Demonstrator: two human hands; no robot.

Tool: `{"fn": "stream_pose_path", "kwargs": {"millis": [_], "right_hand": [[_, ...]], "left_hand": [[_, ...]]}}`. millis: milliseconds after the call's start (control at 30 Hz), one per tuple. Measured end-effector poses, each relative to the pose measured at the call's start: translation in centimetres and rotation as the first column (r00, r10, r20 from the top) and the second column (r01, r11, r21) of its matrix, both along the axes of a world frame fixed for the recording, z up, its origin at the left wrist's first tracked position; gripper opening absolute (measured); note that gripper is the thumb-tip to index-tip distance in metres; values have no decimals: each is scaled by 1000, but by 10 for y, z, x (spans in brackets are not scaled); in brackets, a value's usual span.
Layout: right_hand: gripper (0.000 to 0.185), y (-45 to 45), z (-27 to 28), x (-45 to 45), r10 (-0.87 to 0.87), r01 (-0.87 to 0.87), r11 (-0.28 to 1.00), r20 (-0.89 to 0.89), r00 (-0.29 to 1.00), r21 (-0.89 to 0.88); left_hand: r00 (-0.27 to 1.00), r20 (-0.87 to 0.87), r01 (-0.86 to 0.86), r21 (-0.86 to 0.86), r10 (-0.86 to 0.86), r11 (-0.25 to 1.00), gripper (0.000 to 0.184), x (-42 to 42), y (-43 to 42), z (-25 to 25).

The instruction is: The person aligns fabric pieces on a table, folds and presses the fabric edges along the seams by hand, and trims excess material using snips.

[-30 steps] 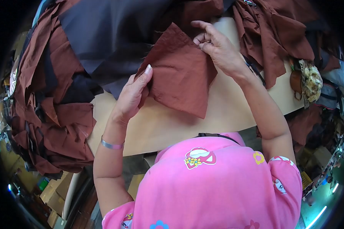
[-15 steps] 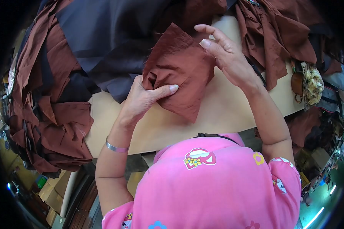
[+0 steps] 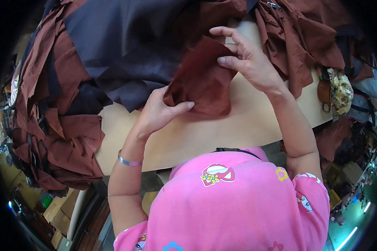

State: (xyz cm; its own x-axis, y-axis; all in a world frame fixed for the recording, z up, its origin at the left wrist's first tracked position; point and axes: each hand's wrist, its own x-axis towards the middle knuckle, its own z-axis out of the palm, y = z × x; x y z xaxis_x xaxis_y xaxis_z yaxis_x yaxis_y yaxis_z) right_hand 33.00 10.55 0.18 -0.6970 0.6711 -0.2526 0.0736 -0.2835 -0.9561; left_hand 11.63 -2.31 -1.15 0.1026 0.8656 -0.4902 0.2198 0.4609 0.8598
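A reddish-brown piece of cloth (image 3: 209,83) hangs over the table, creased and slightly blurred. My left hand (image 3: 163,109) grips its lower left side, thumb on top and the other fingers hidden beneath. At the cloth's upper right edge, my right hand (image 3: 251,60) has its thumb over the front and fingers behind, appearing to pinch the edge. The index finger of that hand stretches out above. Beyond the cloth lies a large dark sheet of fabric (image 3: 109,37).
Brown fabric pieces (image 3: 67,138) are heaped at the left edge of the pale tabletop (image 3: 255,125). More brown fabric (image 3: 291,46), with a metal zipper pull (image 3: 274,5), drapes at upper right. Cardboard boxes (image 3: 63,209) stand below left.
The cloth's lower corner has swung up and its face has tilted, now looking darker. My right thumb has moved slightly down and left; my left hand has shifted slightly down.
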Motion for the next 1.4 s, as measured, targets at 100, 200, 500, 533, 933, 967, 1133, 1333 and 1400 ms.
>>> {"fn": "stream_pose_path", "kwargs": {"millis": [100,200,500,533,933,967,1133,1333,1400], "right_hand": [[54,12,4,11,-46,52,994,-70,997,100],[55,7,32,19,-79,78,918,-15,997,390],[42,-55,27,81,7,-411,414,448,894,812],[42,-64,15,88,16,-439,441,482,876,783],[39,-54,-27,49,-425,-240,328,370,826,914],[41,-51,-33,46,-443,-244,329,377,813,912],[57,-39,-46,38,-439,-161,406,347,829,900],[63,-34,-44,36,-411,-110,505,351,841,856],[63,-33,-47,36,-411,-106,501,344,844,859]], "left_hand": [[964,-226,182,192,-137,964,29,-4,4,0],[981,-190,42,438,47,898,42,-2,8,-9],[490,-857,785,356,-157,507,69,6,-12,-25],[392,-895,832,246,-214,498,66,7,-16,-29],[659,-743,689,533,-119,490,23,41,13,-12],[720,-686,641,597,-108,483,22,47,19,-16],[718,-682,650,586,-139,484,16,60,40,-27],[639,-749,721,503,-175,477,7,67,46,-22],[594,-779,757,458,-199,466,4,69,47,-17]]}}
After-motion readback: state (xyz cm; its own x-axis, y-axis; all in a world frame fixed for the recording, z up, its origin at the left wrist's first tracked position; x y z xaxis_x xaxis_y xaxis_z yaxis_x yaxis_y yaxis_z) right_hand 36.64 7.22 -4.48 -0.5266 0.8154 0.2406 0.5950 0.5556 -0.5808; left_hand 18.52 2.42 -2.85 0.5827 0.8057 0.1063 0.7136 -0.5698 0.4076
